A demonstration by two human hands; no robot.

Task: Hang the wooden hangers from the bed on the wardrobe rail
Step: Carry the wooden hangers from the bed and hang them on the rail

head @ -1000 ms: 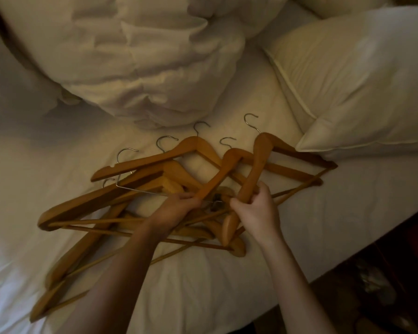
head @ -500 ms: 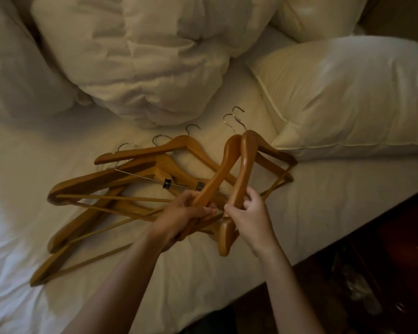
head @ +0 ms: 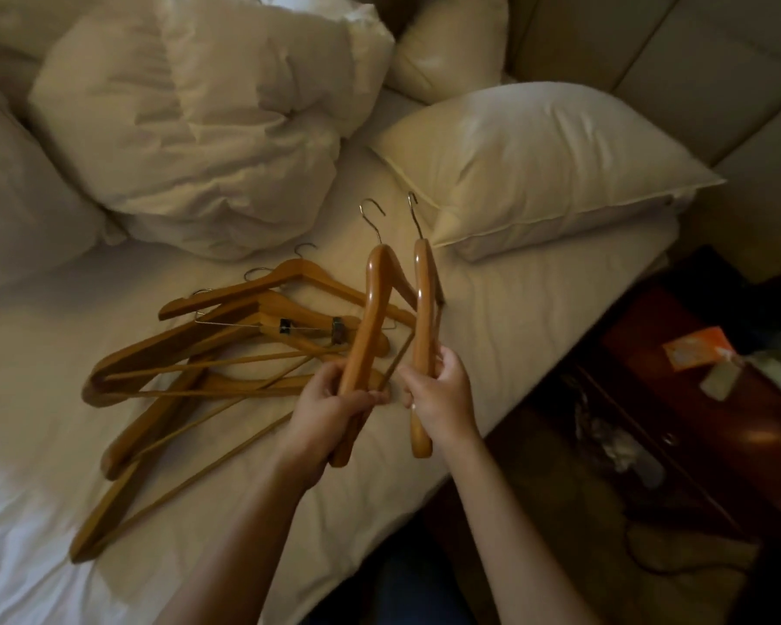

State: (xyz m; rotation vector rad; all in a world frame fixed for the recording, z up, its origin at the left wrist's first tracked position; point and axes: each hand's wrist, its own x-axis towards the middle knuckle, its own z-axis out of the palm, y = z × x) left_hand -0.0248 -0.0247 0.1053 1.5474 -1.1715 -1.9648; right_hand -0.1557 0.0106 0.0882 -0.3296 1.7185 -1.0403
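Head view. The left hand (head: 330, 403) has its fingers curled round one wooden hanger (head: 370, 309). The right hand (head: 438, 394) clamps a second hanger (head: 424, 309). Both are held above the bed (head: 515, 318), where the remaining hangers (head: 208, 354) lie piled. Step: gathering. Next move, by judgement: carrying them to the wardrobe rail, which is out of view. No writing is legible.
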